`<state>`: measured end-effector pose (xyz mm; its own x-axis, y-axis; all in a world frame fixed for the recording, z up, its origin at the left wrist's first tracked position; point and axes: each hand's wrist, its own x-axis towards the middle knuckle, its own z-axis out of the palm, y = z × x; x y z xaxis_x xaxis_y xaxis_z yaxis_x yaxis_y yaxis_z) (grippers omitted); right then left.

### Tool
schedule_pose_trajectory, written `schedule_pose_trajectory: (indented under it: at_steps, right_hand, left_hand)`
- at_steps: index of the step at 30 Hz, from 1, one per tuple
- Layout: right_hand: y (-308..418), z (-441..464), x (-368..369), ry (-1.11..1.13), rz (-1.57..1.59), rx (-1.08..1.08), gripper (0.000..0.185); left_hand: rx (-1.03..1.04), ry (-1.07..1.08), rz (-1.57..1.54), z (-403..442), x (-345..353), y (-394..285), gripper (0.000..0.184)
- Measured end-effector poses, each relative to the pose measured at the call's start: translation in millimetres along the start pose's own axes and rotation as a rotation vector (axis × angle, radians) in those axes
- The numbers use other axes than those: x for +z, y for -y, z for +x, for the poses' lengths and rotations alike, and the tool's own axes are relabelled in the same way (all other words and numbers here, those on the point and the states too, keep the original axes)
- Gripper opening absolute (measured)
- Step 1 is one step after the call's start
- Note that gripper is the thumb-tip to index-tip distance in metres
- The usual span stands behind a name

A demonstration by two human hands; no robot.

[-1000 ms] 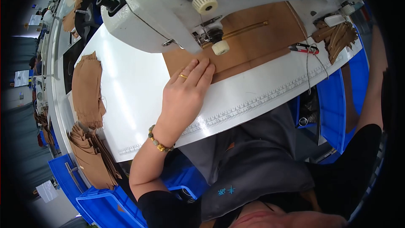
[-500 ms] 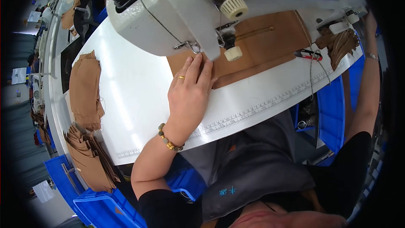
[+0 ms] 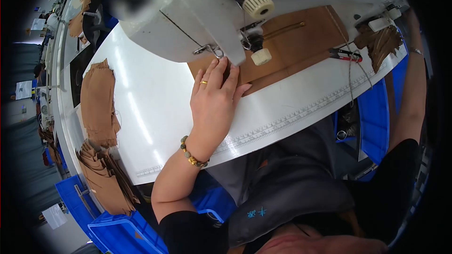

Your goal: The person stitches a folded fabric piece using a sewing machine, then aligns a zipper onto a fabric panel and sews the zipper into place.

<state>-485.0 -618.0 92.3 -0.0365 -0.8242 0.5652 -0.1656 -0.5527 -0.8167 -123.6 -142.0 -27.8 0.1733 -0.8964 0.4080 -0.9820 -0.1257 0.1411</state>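
My left hand (image 3: 214, 99) lies palm down on a brown fabric panel (image 3: 310, 33), its fingers stretched out close to the presser area under the sewing machine head (image 3: 183, 19). The thumb sticks out to the right along the panel's near edge. A narrow gold-coloured strip (image 3: 285, 30) runs across the panel, which partly disappears beneath the machine. At the far right, my right hand (image 3: 410, 21) reaches up beside the machine's end. Dark blur there hides its fingers and anything they touch. Red-and-black thread snips (image 3: 346, 55) rest by the panel's right end.
Stacked brown pieces (image 3: 98, 103) lie on the white table (image 3: 150, 113) at left, with another bundle (image 3: 106, 178) below. Brown scraps (image 3: 383, 44) sit at right. A cord (image 3: 350, 77) hangs over the table's ruled edge. Blue bins (image 3: 374, 122) stand beneath.
My left thumb, tucked in before, now sticks out to the right over the panel. The panel has shifted slightly up under the machine. The whole view has moved a little.
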Motion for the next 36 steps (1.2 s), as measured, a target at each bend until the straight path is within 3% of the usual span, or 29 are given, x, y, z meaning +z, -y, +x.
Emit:
schedule_pose_trajectory:
  at_steps: [10, 13, 19, 21, 25, 36]
  right_hand:
    - [8.0, -11.5, 7.1, -0.036, 0.029, -0.031, 0.072]
    - [8.5, -25.2, 12.2, 0.011, 0.273, 0.033, 0.065]
    - [-15.2, -22.3, 2.4, 0.069, 0.36, 0.017, 0.068]
    - [-26.1, -20.1, -1.2, 0.126, 0.597, 0.015, 0.043]
    - [-38.0, -24.9, -7.3, 0.083, 0.759, 0.159, 0.044]
    - [-73.5, -6.0, -21.8, 0.075, 0.899, 0.229, 0.049]
  left_hand:
    - [-0.065, 0.032, -0.092, -1.1, -2.2, -1.1, 0.043]
    - [-0.081, 0.038, -0.037, -0.8, -3.4, -5.2, 0.044]
    - [-0.08, 0.08, 0.005, 1.0, -7.9, -6.3, 0.044]
    - [-0.111, 0.135, -0.013, -0.8, -7.7, -5.5, 0.043]
    - [-0.073, 0.126, -0.003, 1.1, -7.9, -4.0, 0.043]
    - [-0.138, 0.177, -0.029, 6.6, -15.6, -10.3, 0.042]
